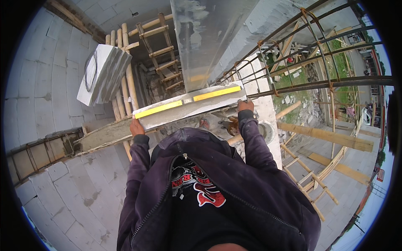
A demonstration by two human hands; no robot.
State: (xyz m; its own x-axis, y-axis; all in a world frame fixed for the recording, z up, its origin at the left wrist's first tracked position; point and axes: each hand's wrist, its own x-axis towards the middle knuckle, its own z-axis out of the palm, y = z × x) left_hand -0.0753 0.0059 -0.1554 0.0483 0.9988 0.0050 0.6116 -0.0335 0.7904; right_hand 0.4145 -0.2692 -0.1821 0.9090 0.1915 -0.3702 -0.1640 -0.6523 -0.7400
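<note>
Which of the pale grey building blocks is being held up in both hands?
The long pale grey block with yellow strips along its near edge, gripped by the left hand and right hand. The other loose block leans against bamboo poles, untouched.

- The block [190, 109] is long, pale grey and rectangular, held level by both ends and running from lower left up to the right, above the mortar-topped edge of the wall [104, 136].
- A yellow spirit level [188, 99] lies flat along the block's top face, running its full length, with a grey centre section between two yellow stretches.
- The left hand [136, 126] grips the block's left end.
- The right hand [245, 105] grips its right end.
</note>
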